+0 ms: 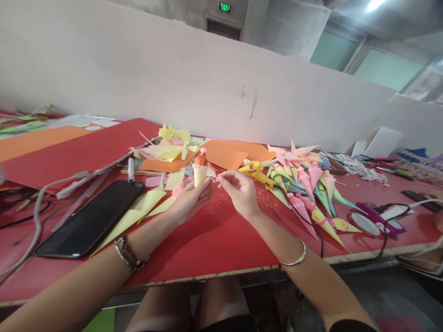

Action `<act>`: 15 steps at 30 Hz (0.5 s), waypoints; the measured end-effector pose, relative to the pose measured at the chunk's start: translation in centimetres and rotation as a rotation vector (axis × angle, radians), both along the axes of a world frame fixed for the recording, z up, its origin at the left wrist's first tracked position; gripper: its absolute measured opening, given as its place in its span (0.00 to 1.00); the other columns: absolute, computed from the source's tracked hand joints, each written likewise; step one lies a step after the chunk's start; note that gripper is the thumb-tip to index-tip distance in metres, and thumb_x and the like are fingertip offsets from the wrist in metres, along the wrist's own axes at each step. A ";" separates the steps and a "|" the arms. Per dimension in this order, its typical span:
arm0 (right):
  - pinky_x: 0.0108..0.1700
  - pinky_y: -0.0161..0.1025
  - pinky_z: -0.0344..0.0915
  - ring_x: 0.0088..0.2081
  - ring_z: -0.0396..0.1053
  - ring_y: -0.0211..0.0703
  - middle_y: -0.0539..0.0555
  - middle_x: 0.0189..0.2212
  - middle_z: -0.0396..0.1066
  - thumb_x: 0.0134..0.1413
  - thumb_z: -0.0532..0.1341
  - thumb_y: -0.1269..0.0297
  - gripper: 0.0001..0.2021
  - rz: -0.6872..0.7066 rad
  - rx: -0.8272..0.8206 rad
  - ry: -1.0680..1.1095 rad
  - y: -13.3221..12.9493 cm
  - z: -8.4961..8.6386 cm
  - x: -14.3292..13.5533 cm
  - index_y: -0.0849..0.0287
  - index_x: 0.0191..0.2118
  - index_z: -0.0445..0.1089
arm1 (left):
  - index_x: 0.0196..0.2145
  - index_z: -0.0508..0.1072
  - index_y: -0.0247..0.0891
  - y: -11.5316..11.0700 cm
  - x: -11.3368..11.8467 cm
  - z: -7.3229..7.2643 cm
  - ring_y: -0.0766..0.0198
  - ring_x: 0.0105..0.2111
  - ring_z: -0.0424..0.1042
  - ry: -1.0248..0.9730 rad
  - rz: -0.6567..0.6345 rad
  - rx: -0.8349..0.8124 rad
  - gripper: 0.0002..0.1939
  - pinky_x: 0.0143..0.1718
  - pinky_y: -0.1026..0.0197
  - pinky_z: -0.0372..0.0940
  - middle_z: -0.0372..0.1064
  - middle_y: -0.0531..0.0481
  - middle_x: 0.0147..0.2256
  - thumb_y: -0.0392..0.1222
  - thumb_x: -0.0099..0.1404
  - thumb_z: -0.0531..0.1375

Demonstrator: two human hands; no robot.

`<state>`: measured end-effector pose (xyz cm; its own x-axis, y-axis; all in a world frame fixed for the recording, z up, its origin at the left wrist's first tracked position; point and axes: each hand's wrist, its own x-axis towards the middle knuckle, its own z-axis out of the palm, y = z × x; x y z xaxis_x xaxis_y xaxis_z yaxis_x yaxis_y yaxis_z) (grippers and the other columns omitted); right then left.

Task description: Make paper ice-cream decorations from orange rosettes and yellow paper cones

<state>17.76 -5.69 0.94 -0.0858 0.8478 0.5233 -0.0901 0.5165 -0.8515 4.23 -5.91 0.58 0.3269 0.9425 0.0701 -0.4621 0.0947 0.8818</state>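
Upright in my left hand (192, 197) is a small pale yellow paper cone (200, 175), its top filled with an orange piece and a pink tip (203, 151). Close beside it on the right, my right hand (238, 190) pinches thumb and forefinger together at a thin pinkish strip (212, 175) that reaches toward the cone's rim. What exactly lies between those fingertips is too small to make out. Just right of my right hand rests a yellow glue gun (256, 173) on the red table (221, 244).
Many finished-looking paper cones (306, 180) lie at the right, near a purple object (380, 220) and cables. A black phone (92, 219), a white marker (130, 169) and yellow paper (138, 214) are at the left. Orange sheets (224, 153) lie behind, against a white partition (173, 83).
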 end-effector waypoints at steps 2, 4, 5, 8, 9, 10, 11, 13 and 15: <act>0.35 0.37 0.68 0.29 0.69 0.36 0.49 0.26 0.70 0.47 0.60 0.62 0.05 -0.010 -0.001 -0.013 0.0 0.0 0.0 0.57 0.29 0.66 | 0.23 0.60 0.35 0.0 0.0 0.0 0.76 0.15 0.45 -0.005 0.000 -0.003 0.12 0.15 0.73 0.46 0.46 0.60 0.16 0.41 0.58 0.59; 0.37 0.37 0.68 0.30 0.69 0.36 0.50 0.27 0.70 0.46 0.60 0.62 0.05 -0.040 0.001 -0.044 0.0 0.1 0.1 0.58 0.28 0.66 | 0.23 0.59 0.35 -0.1 0.0 0.1 0.76 0.15 0.44 -0.012 -0.002 -0.002 0.12 0.15 0.73 0.46 0.45 0.61 0.16 0.41 0.58 0.58; 0.37 0.37 0.67 0.31 0.69 0.36 0.50 0.27 0.70 0.46 0.60 0.62 0.05 -0.057 0.003 -0.061 -0.1 0.1 0.1 0.58 0.28 0.65 | 0.23 0.59 0.35 -0.1 0.1 0.1 0.76 0.15 0.44 -0.014 -0.002 -0.001 0.12 0.15 0.73 0.46 0.45 0.61 0.16 0.41 0.58 0.58; 0.35 0.36 0.67 0.30 0.68 0.36 0.49 0.25 0.68 0.45 0.60 0.61 0.07 -0.083 0.015 -0.083 -0.1 0.2 0.1 0.58 0.27 0.64 | 0.23 0.59 0.35 -0.2 0.1 0.2 0.76 0.15 0.44 -0.012 0.001 0.001 0.12 0.15 0.73 0.46 0.45 0.61 0.16 0.40 0.59 0.58; 0.34 0.35 0.67 0.29 0.68 0.35 0.48 0.24 0.68 0.45 0.60 0.60 0.08 -0.081 0.019 -0.082 -0.2 0.3 0.1 0.58 0.27 0.63 | 0.23 0.59 0.35 -0.2 0.1 0.2 0.76 0.15 0.44 -0.008 0.001 0.003 0.12 0.15 0.73 0.46 0.45 0.61 0.16 0.40 0.59 0.58; 0.33 0.35 0.66 0.27 0.67 0.34 0.48 0.24 0.67 0.46 0.60 0.60 0.08 -0.075 0.023 -0.082 -0.2 0.3 0.1 0.58 0.27 0.63 | 0.23 0.59 0.35 -0.2 0.1 0.2 0.76 0.15 0.44 -0.003 -0.001 0.005 0.12 0.15 0.73 0.46 0.44 0.61 0.16 0.41 0.59 0.58; 0.32 0.34 0.66 0.26 0.66 0.33 0.47 0.22 0.66 0.47 0.59 0.59 0.08 -0.070 0.027 -0.082 -0.2 0.4 0.2 0.58 0.26 0.62 | 0.23 0.59 0.35 -0.2 0.1 0.2 0.76 0.15 0.44 0.002 -0.003 0.007 0.12 0.15 0.73 0.46 0.44 0.61 0.16 0.41 0.59 0.58; 0.29 0.33 0.64 0.23 0.64 0.32 0.46 0.20 0.65 0.49 0.57 0.59 0.08 -0.061 0.033 -0.085 -0.3 0.5 0.3 0.58 0.26 0.62 | 0.23 0.59 0.35 -0.2 0.1 0.2 0.76 0.15 0.44 0.013 -0.009 0.010 0.12 0.15 0.73 0.46 0.44 0.61 0.16 0.41 0.58 0.58; 0.27 0.32 0.64 0.23 0.63 0.32 0.46 0.19 0.64 0.51 0.56 0.60 0.08 -0.059 0.038 -0.086 -0.3 0.5 0.3 0.58 0.27 0.64 | 0.24 0.60 0.34 -0.2 0.1 0.2 0.76 0.15 0.44 0.018 -0.012 0.004 0.12 0.15 0.73 0.46 0.44 0.61 0.16 0.42 0.59 0.58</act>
<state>18.07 -5.96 1.42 -0.0817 0.8324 0.5482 0.0138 0.5509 -0.8344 4.28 -6.07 0.74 0.3393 0.9382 0.0682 -0.4450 0.0962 0.8903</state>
